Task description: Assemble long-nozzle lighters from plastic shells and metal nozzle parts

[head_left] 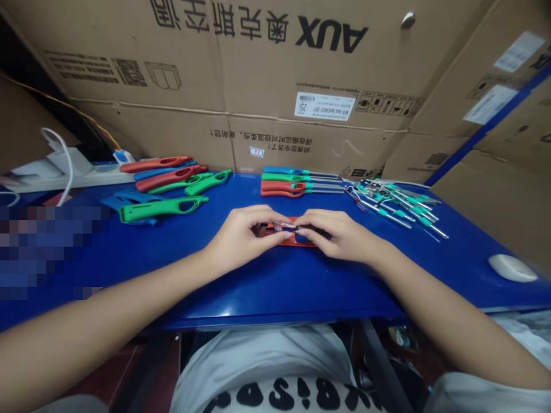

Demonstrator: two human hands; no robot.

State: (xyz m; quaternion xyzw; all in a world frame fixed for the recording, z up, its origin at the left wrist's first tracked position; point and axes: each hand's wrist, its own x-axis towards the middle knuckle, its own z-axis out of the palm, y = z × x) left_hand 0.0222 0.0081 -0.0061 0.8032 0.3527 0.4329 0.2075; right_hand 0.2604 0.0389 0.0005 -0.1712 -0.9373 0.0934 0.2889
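My left hand (245, 232) pinches a small, thin part (284, 225) with a metallic sheen, between thumb and fingers. My right hand (338, 232) is closed with its thumb and fingertips at the dark right end of the same part. Just beneath the fingers lies an open orange-red lighter casing (297, 242) on the blue table. The hands cover much of the casing. Behind them are assembled long-neck lighters (282, 188) in red, green and blue, with metal rods pointing right.
Empty green (163, 208), red and blue casings lie at left near a white power strip (73, 179). A pile of metal rods with teal collars and wires (400, 203) is at right, and a white computer mouse (512, 268) by the right edge. Cardboard (258, 74) walls the back.
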